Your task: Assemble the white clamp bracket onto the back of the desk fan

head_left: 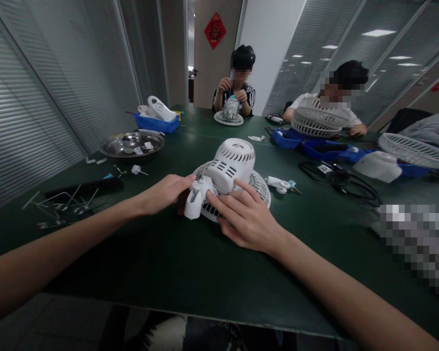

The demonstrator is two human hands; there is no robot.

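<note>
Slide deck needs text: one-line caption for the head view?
Left hand and right hand at a white fan housing over a round grille, metal bowl farther off on the green table.

A green table (161, 263) carries a fan (237, 158) and bowl (114, 145)

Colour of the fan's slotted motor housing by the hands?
White motor housing; best seen in the head view.

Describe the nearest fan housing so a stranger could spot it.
On the near side of the dark green table, the camera wearer's left hand and right hand flank a rounded, slotted white housing on a round grille. The similar fan across the table shows light blue at its top; this housing shows none.
</note>
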